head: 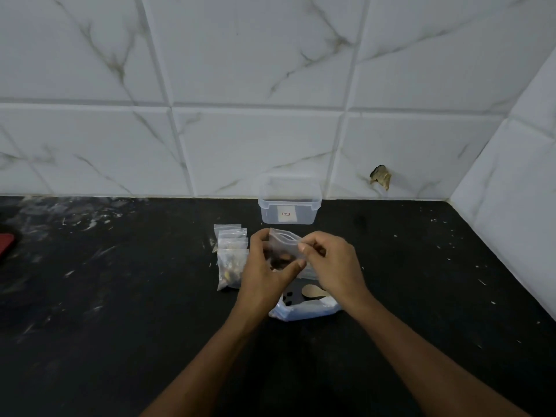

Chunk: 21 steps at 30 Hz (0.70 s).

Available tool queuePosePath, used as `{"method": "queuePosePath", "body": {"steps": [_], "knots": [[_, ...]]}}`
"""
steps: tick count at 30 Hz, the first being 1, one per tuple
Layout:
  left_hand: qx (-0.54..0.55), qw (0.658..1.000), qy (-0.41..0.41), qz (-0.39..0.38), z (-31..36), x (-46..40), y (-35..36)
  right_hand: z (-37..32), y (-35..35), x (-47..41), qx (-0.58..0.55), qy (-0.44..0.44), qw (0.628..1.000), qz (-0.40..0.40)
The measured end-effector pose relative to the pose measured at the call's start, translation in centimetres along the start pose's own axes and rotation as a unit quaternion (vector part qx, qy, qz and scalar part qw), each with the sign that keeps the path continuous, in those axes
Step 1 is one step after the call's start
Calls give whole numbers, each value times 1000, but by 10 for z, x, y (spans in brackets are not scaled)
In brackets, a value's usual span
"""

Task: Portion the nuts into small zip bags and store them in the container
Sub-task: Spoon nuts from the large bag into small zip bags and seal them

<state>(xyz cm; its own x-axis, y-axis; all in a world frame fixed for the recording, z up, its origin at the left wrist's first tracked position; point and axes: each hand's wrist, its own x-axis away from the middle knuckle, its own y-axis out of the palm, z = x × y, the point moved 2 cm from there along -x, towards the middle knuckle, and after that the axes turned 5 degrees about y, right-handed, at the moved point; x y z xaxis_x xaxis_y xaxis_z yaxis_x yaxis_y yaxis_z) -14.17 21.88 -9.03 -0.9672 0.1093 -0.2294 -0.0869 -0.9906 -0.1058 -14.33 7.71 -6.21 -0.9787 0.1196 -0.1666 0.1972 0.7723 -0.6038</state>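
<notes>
Both forearms reach in over black table (120, 326). L hand (264, 266) + R hand (331, 263) pinch small zip bag (285, 240) w/ dark nuts, held above table. Filled bags (230, 255) stacked just left. Clear container (289, 203) behind, near wall. Wooden spoon (313, 291) under R hand, by white bag (304, 311).

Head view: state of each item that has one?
Container: upright, lid off; contents cannot tell.
Held zip bag: nuts inside, top pinched by both hands.
Left hand: grips bag.
Right hand: pinches bag top.
Filled bags: stacked left, lying flat.
Spoon: lying idle.
</notes>
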Motion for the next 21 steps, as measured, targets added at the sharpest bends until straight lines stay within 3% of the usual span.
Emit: {"method": "queuePosePath", "body": {"steps": [13, 21], "knots": [[27, 1000, 0, -15, 18, -25, -23, -4, -18, -16, -64, -14, 993, -96], [4, 999, 10, -41, 26, -23, -19, -10, -19, -17, -6, -62, 995, -78]]}}
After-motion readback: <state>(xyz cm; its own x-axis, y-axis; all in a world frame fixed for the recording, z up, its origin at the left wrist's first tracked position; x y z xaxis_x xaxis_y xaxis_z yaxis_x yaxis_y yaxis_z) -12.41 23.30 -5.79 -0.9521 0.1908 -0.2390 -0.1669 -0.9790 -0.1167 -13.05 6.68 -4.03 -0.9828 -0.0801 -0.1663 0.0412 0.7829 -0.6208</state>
